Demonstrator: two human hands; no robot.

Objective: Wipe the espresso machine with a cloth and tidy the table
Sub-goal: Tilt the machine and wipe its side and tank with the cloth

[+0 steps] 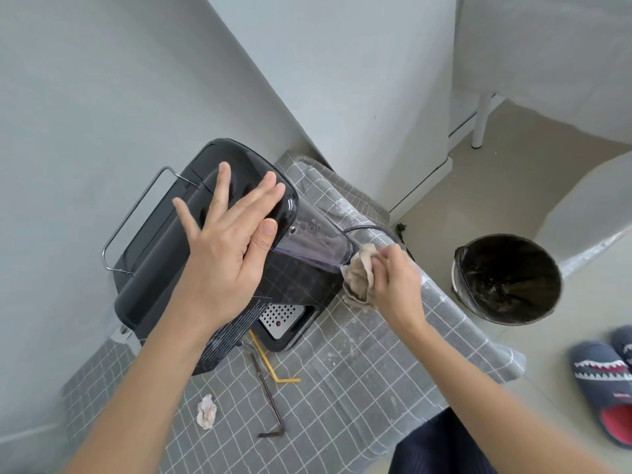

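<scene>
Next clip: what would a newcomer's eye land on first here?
The black espresso machine at centre, on the grey checked tablecloth, with the left hand flat on its top. Beside it, the right hand presses a beige cloth to the machine's right side. A dark bin stands on the floor to the right.

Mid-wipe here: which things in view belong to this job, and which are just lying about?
In the job:
espresso machine, steadied by the left hand
cloth, gripped by the right hand
crumpled tissue, yellow straw and dark straw, to tidy
bin

Lying about:
slippers
</scene>
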